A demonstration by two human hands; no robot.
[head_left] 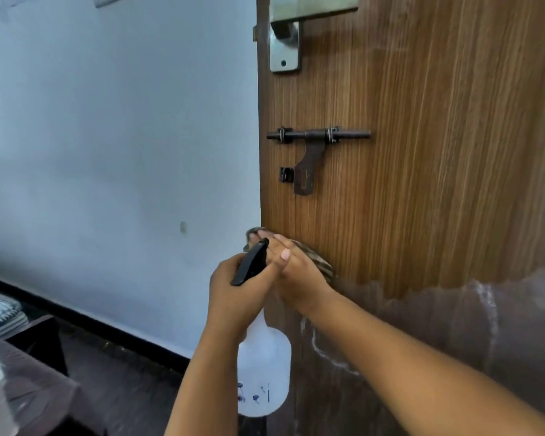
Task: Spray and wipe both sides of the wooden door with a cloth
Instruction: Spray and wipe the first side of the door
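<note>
The wooden door [438, 152] fills the right half of the view, its free edge facing left. Its lower part looks darker and streaked. My left hand [233, 294] grips the neck of a white spray bottle [263, 366] with a black trigger head [252, 262], held just left of the door edge. My right hand [299, 272] presses a striped cloth [323, 265] flat against the door near its edge, below the latch. Most of the cloth is hidden under the hand.
A dark sliding bolt latch [315, 143] and a steel handle plate [283, 36] sit on the door above my hands. A pale blue wall [107, 152] with a black skirting lies left. A brown table [35, 382] with stacked notebooks [0, 316] stands at lower left.
</note>
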